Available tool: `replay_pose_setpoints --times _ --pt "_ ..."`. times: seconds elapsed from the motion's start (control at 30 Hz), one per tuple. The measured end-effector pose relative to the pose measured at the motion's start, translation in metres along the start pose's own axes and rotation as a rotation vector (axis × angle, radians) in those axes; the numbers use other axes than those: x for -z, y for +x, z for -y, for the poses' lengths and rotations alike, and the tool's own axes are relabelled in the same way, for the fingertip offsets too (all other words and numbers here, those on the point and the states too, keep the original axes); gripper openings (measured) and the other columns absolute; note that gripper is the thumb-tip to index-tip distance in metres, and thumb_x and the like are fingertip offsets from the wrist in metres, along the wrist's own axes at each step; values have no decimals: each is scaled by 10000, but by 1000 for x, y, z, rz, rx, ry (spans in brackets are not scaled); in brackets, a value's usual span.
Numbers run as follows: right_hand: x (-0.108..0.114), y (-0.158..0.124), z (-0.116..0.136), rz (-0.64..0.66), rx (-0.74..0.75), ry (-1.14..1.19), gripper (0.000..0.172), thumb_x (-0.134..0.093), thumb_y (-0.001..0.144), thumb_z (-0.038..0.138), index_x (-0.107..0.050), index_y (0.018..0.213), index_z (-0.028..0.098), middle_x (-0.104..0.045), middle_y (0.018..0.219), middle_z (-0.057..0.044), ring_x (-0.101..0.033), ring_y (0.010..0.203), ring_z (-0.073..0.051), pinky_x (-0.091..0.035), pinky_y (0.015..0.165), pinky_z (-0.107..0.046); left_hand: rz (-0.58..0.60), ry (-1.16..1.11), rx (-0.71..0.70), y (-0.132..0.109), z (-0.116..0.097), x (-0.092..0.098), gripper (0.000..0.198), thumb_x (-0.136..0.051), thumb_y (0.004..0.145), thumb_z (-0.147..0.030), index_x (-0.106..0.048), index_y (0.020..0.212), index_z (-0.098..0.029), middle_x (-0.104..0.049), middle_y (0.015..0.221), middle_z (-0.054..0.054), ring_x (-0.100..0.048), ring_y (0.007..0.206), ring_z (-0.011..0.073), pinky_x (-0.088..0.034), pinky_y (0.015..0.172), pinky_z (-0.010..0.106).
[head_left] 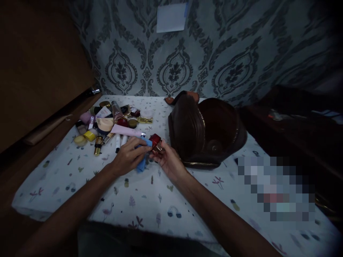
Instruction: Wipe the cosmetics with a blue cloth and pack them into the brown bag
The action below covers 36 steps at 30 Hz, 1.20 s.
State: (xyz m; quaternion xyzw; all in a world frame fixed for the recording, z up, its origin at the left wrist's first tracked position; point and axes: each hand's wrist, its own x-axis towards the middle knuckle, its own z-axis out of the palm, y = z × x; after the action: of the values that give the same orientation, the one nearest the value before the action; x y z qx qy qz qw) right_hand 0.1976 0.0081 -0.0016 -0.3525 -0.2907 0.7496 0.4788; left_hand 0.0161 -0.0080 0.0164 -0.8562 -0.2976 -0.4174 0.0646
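My left hand (128, 156) pinches a blue cloth (141, 165), and part of the cloth hangs below the fingers. In my right hand (173, 162) is a small glossy container with a dark red top (155, 139) and a paler, see-through-looking lower part. The cloth touches its left side. Both hands are above the table's middle. Just beyond my left hand lies a pink tube (125, 130) with a shiny cap. To the right of my right hand stands a dark brown leather bag (187, 132), its zipped mouth gaping.
Various cosmetics, including a round beige compact (104, 125) and a gold-and-black bottle (98, 145), are heaped at the left. A patterned white cloth (131, 201) covers the table. A blurred-out item (278, 189) lies at the right. Wooden furniture (40, 71) borders the left side; patterned wallpaper (174, 67) is behind.
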Motion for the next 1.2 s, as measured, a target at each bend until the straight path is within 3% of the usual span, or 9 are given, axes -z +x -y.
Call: replay_pose_setpoints --times 0.23,0.43,0.57,0.67,0.77,0.9,1.07,1.2 --pt "-2 1 3 90 -236 298 231 -605 943 415 -674 932 195 -712 762 -14 -655 604 -118 -552 553 -196 -45 -51 30 1 -2 4 211 -566 922 -77 -644 1074 -201 -624 1016 91 -599 942 187 -521 804 342" --pt "2 -1 5 156 -266 313 192 -588 948 352 -657 894 180 -683 706 -8 -599 561 -122 -477 456 -194 -60 -213 138 4 -3 9 185 -543 936 -93 -659 1046 -186 -654 1009 94 -621 961 182 -539 828 340" --pt "1 -2 4 133 -233 272 153 -596 949 321 -677 974 193 -729 820 -6 -603 598 -109 -522 528 -212 -82 -263 86 4 0 7 272 -532 946 -78 -665 1148 -204 -703 1047 102 -654 1010 189 -551 885 377" --pt "0 -4 4 155 -181 216 129 -686 886 351 -668 931 231 -730 833 16 -627 650 -120 -534 567 -226 -108 -227 68 1 2 4 326 -537 943 -63 -664 1203 -212 -718 1089 112 -664 1051 188 -554 918 384" --pt "0 -6 3 227 -105 112 259 -790 783 408 -655 935 247 -734 880 17 -656 715 -135 -530 595 -232 -122 -175 124 -2 4 2 322 -539 944 -69 -683 1196 -208 -731 1100 114 -675 1063 183 -564 911 355" --pt "1 -6 -2 244 35 -3 406 -827 732 460 -638 1034 265 -722 905 9 -654 682 -133 -490 560 -222 -126 -139 262 -4 5 -1 271 -521 962 -119 -704 1151 -184 -748 1060 107 -703 1000 174 -574 860 316" --pt "4 -2 -9 182 271 -187 431 -785 775 477 -615 1127 295 -658 1098 -10 -658 832 -151 -544 691 -274 -63 -136 428 -5 8 -4 269 -511 939 -174 -725 1102 -164 -765 1035 101 -716 949 202 -563 842 323" --pt "8 1 -15 128 412 -402 509 -774 775 478 -573 1207 297 -614 1165 -29 -640 852 -147 -554 754 -297 4 -287 645 -5 9 -4 280 -530 904 -246 -731 1085 -172 -774 1065 78 -712 960 222 -544 876 333"
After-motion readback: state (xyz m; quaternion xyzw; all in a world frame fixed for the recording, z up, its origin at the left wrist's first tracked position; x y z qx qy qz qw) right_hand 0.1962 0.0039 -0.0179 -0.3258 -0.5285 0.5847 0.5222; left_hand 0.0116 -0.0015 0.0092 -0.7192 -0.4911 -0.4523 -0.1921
